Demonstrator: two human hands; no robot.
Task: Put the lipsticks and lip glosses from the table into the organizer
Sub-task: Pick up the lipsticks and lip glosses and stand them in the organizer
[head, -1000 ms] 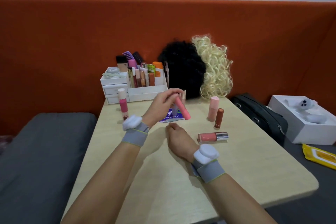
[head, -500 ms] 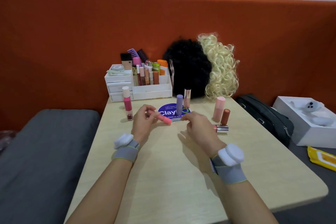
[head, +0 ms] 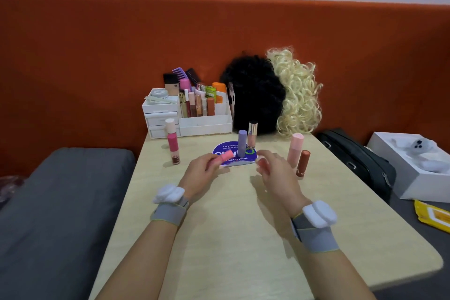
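1. The left hand (head: pixel 202 170) hovers low over the wooden table (head: pixel 243 238), thumb and curled fingers pinching a coral-pink lipstick (head: pixel 222 156) that points toward the blue round sticker (head: pixel 226 151).
2. The right hand (head: pixel 275 173) is blurred. Its fingers curl round a small pinkish-red item (head: pixel 262 163), too smeared to name.
3. The white organizer (head: pixel 204 126) stands at the table's far edge against the orange backrest.
4. Its middle row holds upright lip glosses and lipsticks (head: pixel 194 105), packed side by side.
5. Behind them stand a foundation bottle (head: pixel 171 84), a purple comb (head: pixel 179 73), a black comb (head: pixel 192 75), a green packet (head: pixel 210 91) and an orange tube (head: pixel 219 91).
6. The left section has closed drawers (head: pixel 160 119), with a pale roll (head: pixel 158 92) in the tray on top.
7. Upright on the table:
   - a pink lip gloss with a white cap (head: pixel 173 145), just in front of the drawers
   - a lilac tube (head: pixel 242 143) on the sticker
   - a peach gloss with a metallic cap (head: pixel 252 137) beside it
   - a pale pink tube (head: pixel 295 151) and a brown-red lipstick (head: pixel 302 162) by the right hand
8. A black curly wig (head: pixel 253 92) and a blond curly wig (head: pixel 297 95) sit beside the organizer.
9. Off the table to the right lies a white box (head: pixel 409 185) holding a grey-white device (head: pixel 421 147).
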